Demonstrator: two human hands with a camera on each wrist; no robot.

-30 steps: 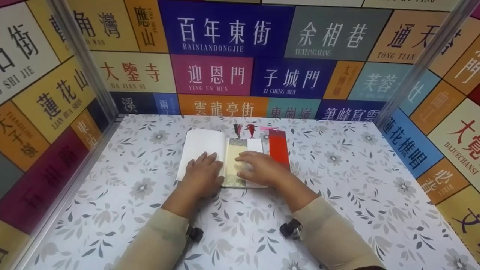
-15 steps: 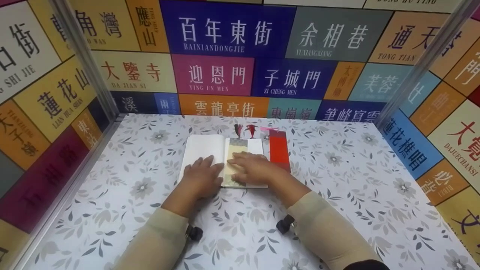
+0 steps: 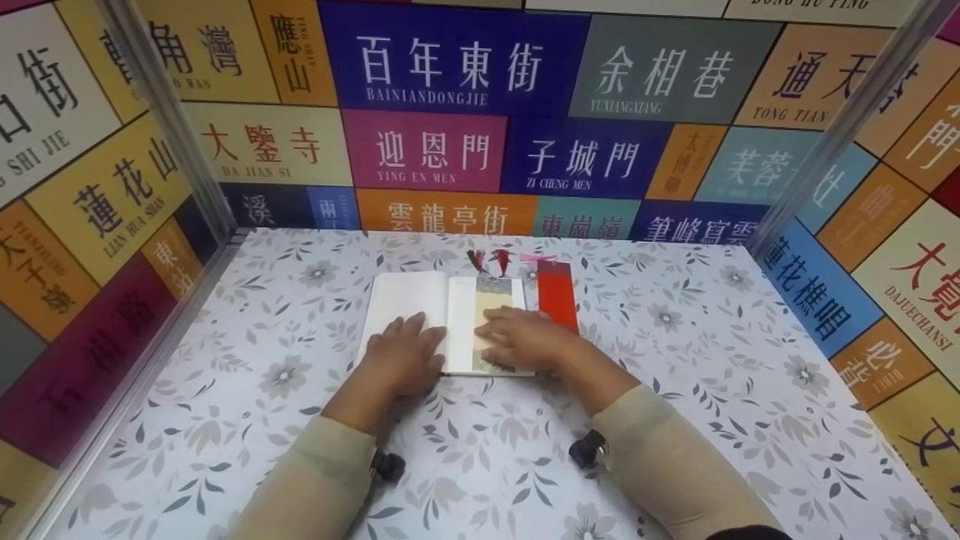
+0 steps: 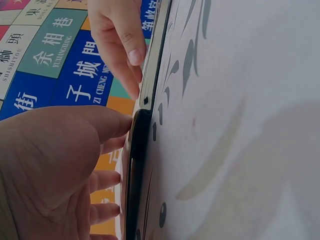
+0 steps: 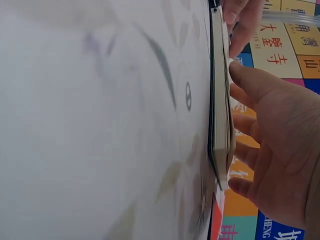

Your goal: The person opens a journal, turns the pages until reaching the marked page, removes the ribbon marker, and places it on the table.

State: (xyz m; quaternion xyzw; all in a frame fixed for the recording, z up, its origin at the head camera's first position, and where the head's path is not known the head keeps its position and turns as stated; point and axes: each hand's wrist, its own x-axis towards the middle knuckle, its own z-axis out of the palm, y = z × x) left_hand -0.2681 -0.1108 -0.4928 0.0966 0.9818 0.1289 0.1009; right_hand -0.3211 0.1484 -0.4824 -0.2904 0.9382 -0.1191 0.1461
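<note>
Head view shows me one yellowish strip (image 3: pixel 493 295) on the open book's (image 3: pixel 407 294) right half, parallel to the fold (image 3: pixel 448 295), beneath the nearer right hand's (image 3: pixel 529 337) spread fingers (left hand (image 3: pixel 403 356), spread too, presses left half).

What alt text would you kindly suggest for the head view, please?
A person's left hand rests on the white left page of an open book; the right hand touches a pale-yellow strip on the other page. A red strip lies beside the book on a floral tabletop.
</note>
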